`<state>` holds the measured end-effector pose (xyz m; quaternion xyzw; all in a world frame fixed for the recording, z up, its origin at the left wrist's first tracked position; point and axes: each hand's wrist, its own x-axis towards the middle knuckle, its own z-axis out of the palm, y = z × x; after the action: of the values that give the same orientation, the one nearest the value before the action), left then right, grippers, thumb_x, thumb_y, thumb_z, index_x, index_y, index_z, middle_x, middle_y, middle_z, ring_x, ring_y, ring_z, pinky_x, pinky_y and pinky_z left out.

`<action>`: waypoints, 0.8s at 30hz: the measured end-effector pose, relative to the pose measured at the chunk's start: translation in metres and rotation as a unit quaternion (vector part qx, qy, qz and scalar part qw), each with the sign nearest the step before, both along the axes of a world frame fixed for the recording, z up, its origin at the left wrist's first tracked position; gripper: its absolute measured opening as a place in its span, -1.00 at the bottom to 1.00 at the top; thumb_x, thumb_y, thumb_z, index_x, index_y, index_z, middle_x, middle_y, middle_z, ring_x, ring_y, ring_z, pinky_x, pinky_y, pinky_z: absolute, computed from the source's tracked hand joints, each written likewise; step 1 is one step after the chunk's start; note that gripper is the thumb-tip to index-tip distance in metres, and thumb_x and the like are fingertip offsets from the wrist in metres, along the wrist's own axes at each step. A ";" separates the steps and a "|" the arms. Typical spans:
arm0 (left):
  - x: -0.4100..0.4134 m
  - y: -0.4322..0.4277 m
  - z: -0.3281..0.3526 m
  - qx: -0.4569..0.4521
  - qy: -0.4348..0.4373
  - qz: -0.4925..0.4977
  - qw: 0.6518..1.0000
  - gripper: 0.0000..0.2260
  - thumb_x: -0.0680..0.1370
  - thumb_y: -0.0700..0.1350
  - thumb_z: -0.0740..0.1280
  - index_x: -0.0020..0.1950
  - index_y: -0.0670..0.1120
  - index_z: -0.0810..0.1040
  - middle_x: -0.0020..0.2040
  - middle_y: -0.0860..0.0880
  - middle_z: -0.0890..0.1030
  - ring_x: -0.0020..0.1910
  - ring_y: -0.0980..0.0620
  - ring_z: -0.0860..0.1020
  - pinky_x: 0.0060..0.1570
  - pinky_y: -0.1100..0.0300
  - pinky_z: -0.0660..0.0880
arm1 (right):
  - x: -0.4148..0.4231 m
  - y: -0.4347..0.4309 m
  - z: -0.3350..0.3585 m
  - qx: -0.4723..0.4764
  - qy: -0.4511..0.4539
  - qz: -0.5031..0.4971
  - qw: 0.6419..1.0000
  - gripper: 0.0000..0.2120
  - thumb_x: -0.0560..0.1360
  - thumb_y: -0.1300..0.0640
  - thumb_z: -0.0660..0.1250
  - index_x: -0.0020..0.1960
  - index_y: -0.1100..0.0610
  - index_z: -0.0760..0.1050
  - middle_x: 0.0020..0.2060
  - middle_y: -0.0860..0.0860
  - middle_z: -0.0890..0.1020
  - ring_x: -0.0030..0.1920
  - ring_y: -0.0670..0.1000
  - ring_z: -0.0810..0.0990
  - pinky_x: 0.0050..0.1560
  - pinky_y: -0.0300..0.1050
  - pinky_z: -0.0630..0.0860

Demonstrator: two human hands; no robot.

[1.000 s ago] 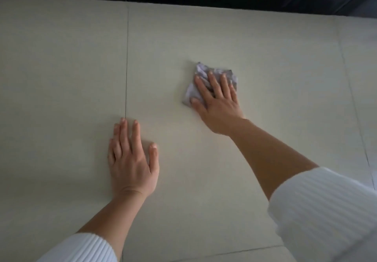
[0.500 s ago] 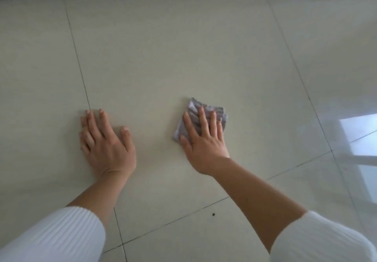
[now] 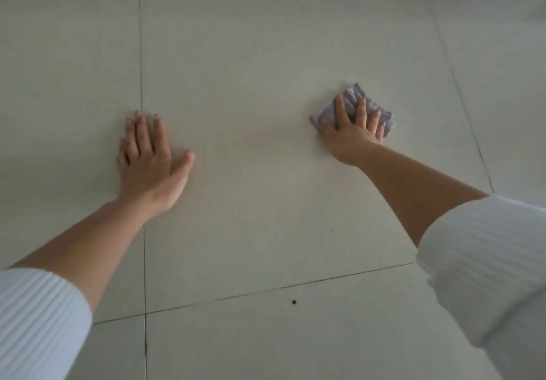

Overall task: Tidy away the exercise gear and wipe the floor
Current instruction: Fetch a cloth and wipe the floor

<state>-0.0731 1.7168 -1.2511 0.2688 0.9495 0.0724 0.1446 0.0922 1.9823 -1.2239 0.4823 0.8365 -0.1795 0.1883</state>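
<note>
Pale floor (image 3: 266, 84) tiles: right hand (image 3: 351, 137) presses the crumpled cloth (image 3: 351, 97) flat, fingers straight; left hand (image 3: 147, 164) braces, fingers spread, empty. Ungripped, the cloth could slip free; the dark speck (image 3: 294, 302) nearer the body may get missed.

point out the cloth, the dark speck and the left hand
cloth (image 3: 353, 94), head view, crumpled top corner
dark speck (image 3: 294, 302), head view, its centre
left hand (image 3: 147, 162), head view, back of hand
</note>
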 end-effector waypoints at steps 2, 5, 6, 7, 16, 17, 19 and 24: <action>-0.002 -0.008 0.005 -0.028 -0.053 -0.023 0.998 -0.36 0.61 0.09 0.07 0.54 -0.09 -0.19 0.54 -0.14 -0.25 0.51 -0.06 -0.28 0.47 0.03 -0.25 | -0.017 -0.024 -0.002 0.002 0.031 0.024 0.999 -0.42 0.60 -0.23 -0.11 0.55 -0.15 -0.19 0.54 0.04 -0.25 0.50 0.23 -0.33 0.47 0.15 -0.35; 0.017 -0.013 0.011 -0.063 -0.084 -0.021 0.994 -0.35 0.62 0.11 0.04 0.53 -0.11 -0.25 0.53 -0.13 -0.31 0.50 -0.04 -0.34 0.45 0.04 -0.29 | -0.011 -0.087 -0.004 0.005 0.090 0.154 0.984 -0.45 0.61 -0.20 -0.12 0.55 -0.15 -0.17 0.54 0.02 -0.26 0.50 0.21 -0.36 0.46 0.13 -0.39; 0.026 -0.013 0.011 -0.068 -0.089 -0.010 0.994 -0.35 0.62 0.11 0.03 0.53 -0.13 -0.25 0.53 -0.13 -0.31 0.49 -0.04 -0.34 0.45 0.02 -0.29 | -0.001 -0.108 -0.003 0.007 0.100 0.201 0.975 -0.46 0.61 -0.20 -0.12 0.55 -0.16 -0.18 0.54 0.01 -0.27 0.49 0.20 -0.37 0.47 0.13 -0.38; 0.035 -0.010 0.012 -0.065 -0.089 0.002 0.994 -0.35 0.62 0.10 0.04 0.53 -0.14 -0.24 0.53 -0.14 -0.30 0.50 -0.05 -0.33 0.45 0.01 -0.29 | 0.012 -0.124 -0.003 0.009 0.105 0.245 0.964 -0.46 0.61 -0.21 -0.13 0.54 -0.18 -0.19 0.54 0.00 -0.27 0.49 0.19 -0.39 0.47 0.14 -0.36; 0.087 -0.012 0.021 -0.089 -0.086 -0.024 0.992 -0.29 0.60 0.14 0.04 0.51 -0.24 -0.24 0.51 -0.23 -0.30 0.50 -0.12 -0.32 0.45 0.03 -0.30 | 0.153 -0.070 -0.005 0.076 0.079 0.191 0.975 -0.43 0.56 -0.31 -0.18 0.51 -0.24 -0.25 0.55 -0.07 -0.22 0.52 0.06 -0.31 0.47 -0.05 -0.37; 0.096 -0.016 0.022 -0.091 -0.092 -0.034 0.991 -0.29 0.60 0.14 0.03 0.51 -0.23 -0.26 0.51 -0.23 -0.32 0.49 -0.12 -0.33 0.45 0.02 -0.29 | 0.169 -0.057 -0.003 0.072 0.068 0.135 0.986 -0.43 0.56 -0.31 -0.16 0.51 -0.25 -0.26 0.54 -0.07 -0.24 0.53 0.07 -0.31 0.47 -0.04 -0.36; 0.112 -0.027 0.023 -0.101 -0.104 -0.052 0.988 -0.30 0.60 0.16 -0.01 0.50 -0.20 -0.31 0.49 -0.21 -0.37 0.48 -0.12 -0.36 0.44 0.02 -0.30 | 0.193 -0.040 0.002 0.052 0.038 0.020 0.998 -0.42 0.57 -0.31 -0.14 0.52 -0.24 -0.24 0.54 -0.05 -0.25 0.53 0.09 -0.30 0.49 0.01 -0.32; 0.141 -0.049 0.027 -0.101 -0.117 -0.082 0.985 -0.34 0.61 0.16 -0.07 0.50 -0.15 -0.34 0.48 -0.20 -0.40 0.47 -0.11 -0.40 0.44 0.04 -0.34 | 0.177 -0.078 0.003 0.020 0.051 -0.131 0.990 -0.42 0.60 -0.19 -0.11 0.55 -0.13 -0.20 0.55 0.04 -0.25 0.51 0.21 -0.31 0.46 0.12 -0.36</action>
<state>0.0684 1.6681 -1.2237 0.3191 0.9034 -0.0049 0.2864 0.2693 1.9044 -1.2205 0.5813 0.7783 -0.2101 0.1106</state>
